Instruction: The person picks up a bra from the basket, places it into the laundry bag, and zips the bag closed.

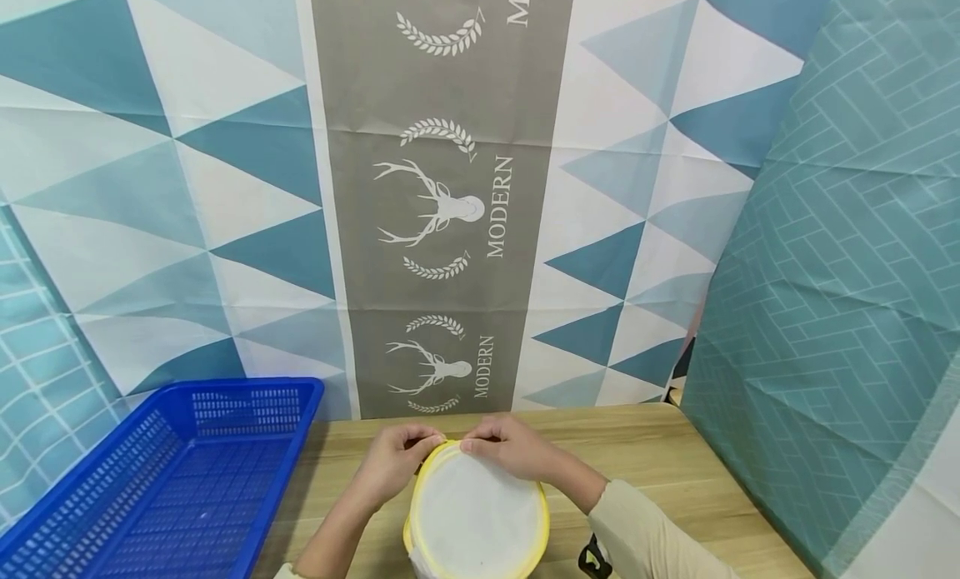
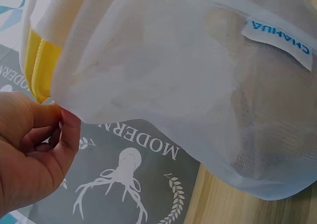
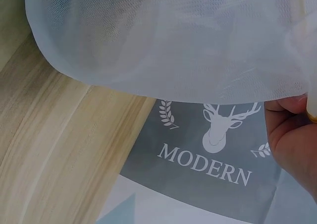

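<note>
A round white mesh laundry bag with yellow trim stands at the table's front, its flat round end facing the head camera. My left hand pinches the yellow-edged rim at its upper left. Just to the right, my right hand pinches the same rim between thumb and fingers. In the left wrist view the mesh bag hangs in folds beside the left hand, and a white label with blue letters shows. The right wrist view has the right hand gripping the mesh edge. Something darker shows dimly through the mesh.
A blue plastic basket with slotted walls stands at the left of the wooden table. Patterned cloth hangs behind the table, and a green cloth hangs along the right. A black object lies by the right sleeve.
</note>
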Demonstrator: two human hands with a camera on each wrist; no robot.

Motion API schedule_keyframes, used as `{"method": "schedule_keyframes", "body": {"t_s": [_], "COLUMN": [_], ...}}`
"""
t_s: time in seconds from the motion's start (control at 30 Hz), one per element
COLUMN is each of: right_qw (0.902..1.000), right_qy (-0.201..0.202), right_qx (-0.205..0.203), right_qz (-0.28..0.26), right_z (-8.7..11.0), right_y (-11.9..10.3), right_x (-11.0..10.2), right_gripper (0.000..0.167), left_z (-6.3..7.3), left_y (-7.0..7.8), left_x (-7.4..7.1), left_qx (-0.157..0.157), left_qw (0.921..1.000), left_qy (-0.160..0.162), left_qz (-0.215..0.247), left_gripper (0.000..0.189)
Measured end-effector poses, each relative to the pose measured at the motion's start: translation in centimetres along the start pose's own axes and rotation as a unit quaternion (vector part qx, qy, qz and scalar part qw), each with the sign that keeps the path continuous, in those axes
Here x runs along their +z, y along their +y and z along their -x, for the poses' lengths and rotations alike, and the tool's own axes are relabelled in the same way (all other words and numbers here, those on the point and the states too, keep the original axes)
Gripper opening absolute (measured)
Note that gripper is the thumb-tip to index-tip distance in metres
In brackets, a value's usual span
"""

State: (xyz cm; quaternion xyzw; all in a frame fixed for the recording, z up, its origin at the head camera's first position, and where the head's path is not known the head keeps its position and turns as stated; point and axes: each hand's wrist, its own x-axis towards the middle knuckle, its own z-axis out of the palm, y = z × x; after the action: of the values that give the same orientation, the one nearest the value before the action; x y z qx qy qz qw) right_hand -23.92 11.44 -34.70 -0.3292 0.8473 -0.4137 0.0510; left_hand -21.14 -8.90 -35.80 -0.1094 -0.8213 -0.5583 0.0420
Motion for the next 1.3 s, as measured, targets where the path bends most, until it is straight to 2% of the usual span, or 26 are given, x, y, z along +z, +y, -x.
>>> {"method": "schedule_keyframes", "body": {"t_s": [0.3, 0.5, 0.77, 0.93, 1.3], "right_qw": [0.9997, 0.9998, 0.9997, 0.9996, 0.9993], "right_qy": [0.001, -0.001, -0.004, -0.009, -0.011], "right_qx": [-0.019, -0.013, -0.001, -0.007, 0.006], "right_qz": [-0.013, -0.014, -0.025, -0.026, -0.036], "right_z": [0.0, 0.0, 0.1, 0.1, 0.2], "right_y": [0.4, 0.6, 0.6, 0.5, 0.6], "right_x": [0.2, 0.1, 0.0, 0.1, -0.1], "right_gripper": [0.026, 0.025, 0.026, 0.026, 0.026], "left_z": [-0.1, -0.6, -1.0, -1.0, -0.6], "left_y": [0.0, 0.0, -0.2, -0.2, -0.1], "left_x": [0.0, 0.2, 0.3, 0.3, 0.1], "left_qx": [0.007, 0.016, 0.020, 0.027, 0.028], "left_qw": [0.9998, 0.9990, 0.9986, 0.9985, 0.9986], "left_qy": [-0.009, -0.015, -0.030, -0.034, -0.008], "left_qz": [-0.018, -0.039, -0.038, -0.034, -0.044], "left_gripper": [0.016, 0.015, 0.015, 0.015, 0.014]}}
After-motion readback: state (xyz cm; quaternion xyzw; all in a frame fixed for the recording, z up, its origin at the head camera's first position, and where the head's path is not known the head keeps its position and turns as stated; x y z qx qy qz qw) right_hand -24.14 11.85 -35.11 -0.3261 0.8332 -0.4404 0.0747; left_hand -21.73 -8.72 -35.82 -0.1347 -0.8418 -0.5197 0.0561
